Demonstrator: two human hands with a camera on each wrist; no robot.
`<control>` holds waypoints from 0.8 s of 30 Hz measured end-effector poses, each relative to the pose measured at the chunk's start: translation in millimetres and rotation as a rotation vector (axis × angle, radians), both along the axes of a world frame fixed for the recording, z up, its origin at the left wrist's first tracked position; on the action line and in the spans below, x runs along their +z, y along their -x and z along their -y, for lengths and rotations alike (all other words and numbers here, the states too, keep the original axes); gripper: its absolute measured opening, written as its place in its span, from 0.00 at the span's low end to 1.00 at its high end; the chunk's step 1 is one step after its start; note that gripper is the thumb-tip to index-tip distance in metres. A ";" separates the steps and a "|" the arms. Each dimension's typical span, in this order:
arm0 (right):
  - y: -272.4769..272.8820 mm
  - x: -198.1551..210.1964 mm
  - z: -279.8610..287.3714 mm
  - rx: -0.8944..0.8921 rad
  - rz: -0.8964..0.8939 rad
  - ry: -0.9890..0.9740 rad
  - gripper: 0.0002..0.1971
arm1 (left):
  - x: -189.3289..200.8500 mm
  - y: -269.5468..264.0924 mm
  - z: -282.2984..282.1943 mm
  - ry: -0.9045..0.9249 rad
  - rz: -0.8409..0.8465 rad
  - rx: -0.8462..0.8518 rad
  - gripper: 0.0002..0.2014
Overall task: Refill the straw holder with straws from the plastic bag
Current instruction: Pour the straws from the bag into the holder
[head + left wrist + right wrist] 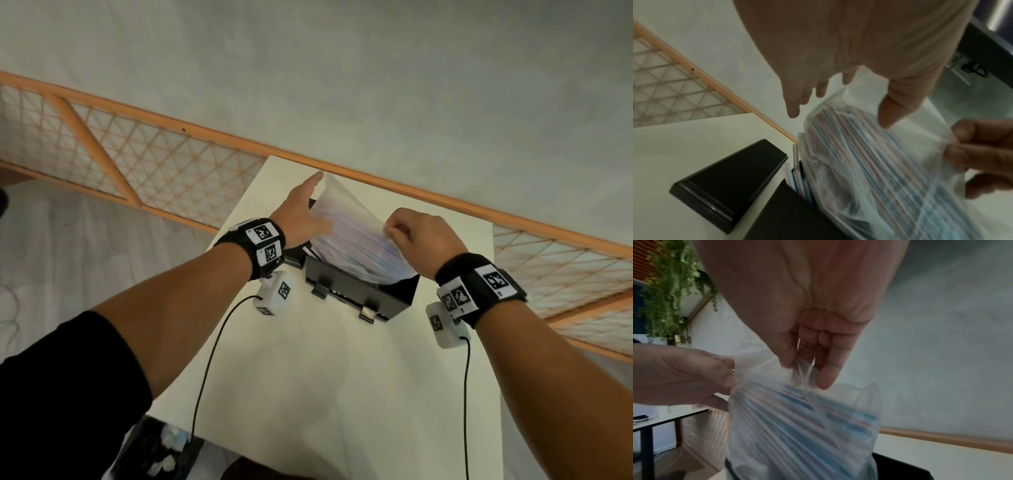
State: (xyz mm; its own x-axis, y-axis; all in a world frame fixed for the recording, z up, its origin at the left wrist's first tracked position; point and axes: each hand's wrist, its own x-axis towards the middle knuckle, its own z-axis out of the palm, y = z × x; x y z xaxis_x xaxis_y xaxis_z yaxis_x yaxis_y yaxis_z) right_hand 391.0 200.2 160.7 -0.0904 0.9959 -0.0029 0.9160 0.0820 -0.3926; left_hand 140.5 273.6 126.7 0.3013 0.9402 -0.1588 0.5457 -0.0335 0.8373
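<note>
A clear plastic bag of striped straws (352,236) stands tilted with its lower end inside the black straw holder (363,291) on the white table (342,377). My left hand (317,202) lies along the bag's left side, fingers straight behind it and thumb (890,113) resting on its front. My right hand (390,233) pinches the bag's film at its right edge, seen close in the right wrist view (805,369). In the left wrist view a few loose straws (795,175) stick up in the holder (787,219) beside the bag (869,162).
The holder's black lid (729,181) lies flat on the table left of the holder. A wooden rail (445,202) and grey wall run just behind the table's far edge. The table's left edge is close to my left wrist. Two black cables hang from the wrist cameras.
</note>
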 end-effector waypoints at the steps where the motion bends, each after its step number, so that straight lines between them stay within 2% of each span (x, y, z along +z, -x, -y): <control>1: 2.3 0.3 0.5 0.016 -0.021 -0.010 0.06 | -0.4 -2.8 0.1 -0.003 -0.032 -0.062 0.44; 3: 7.2 -0.4 1.2 0.029 -0.073 -0.034 0.05 | 0.1 -9.4 1.2 -0.080 -0.129 -0.145 0.31; 5: 7.6 -2.8 0.4 -0.001 -0.120 -0.021 0.03 | 4.7 -15.1 1.9 -0.132 -0.160 -0.109 0.18; 6: 6.2 -6.0 0.1 -0.013 -0.103 0.018 0.10 | 6.0 -16.4 2.0 -0.131 -0.162 -0.077 0.17; 8: 1.7 -15.7 0.4 -0.027 -0.004 0.140 0.28 | 6.2 -18.0 2.4 -0.134 -0.162 -0.055 0.16; 10: -1.6 -27.0 1.5 -0.048 0.121 0.194 0.36 | 3.9 -18.2 1.5 -0.135 -0.152 -0.038 0.17; 12: -0.8 -36.0 1.6 -0.041 0.225 0.208 0.36 | 1.0 -17.6 1.4 -0.124 -0.096 -0.009 0.18; 15: 6.8 -43.3 0.2 -0.072 0.267 0.241 0.34 | -4.1 -18.0 0.0 -0.124 -0.035 0.018 0.17; 17: 10.0 -46.5 -1.3 -0.108 0.275 0.258 0.27 | -5.8 -18.7 -1.8 -0.129 -0.029 0.009 0.16; 19: 9.3 -49.4 -3.1 -0.148 0.242 0.267 0.17 | -6.3 -15.2 -5.3 -0.138 -0.041 -0.013 0.21; 20: 7.5 -50.8 -3.8 -0.169 0.194 0.270 0.13 | -5.7 -12.2 -6.8 -0.130 -0.062 -0.025 0.27; 22: 3.7 -51.6 -4.7 -0.200 0.096 0.267 0.08 | -4.5 -5.0 -8.7 -0.078 -0.146 -0.070 0.43; 24: 1.2 -50.4 -5.2 -0.201 0.030 0.251 0.06 | -7.7 0.5 -11.2 -0.065 -0.251 -0.132 0.49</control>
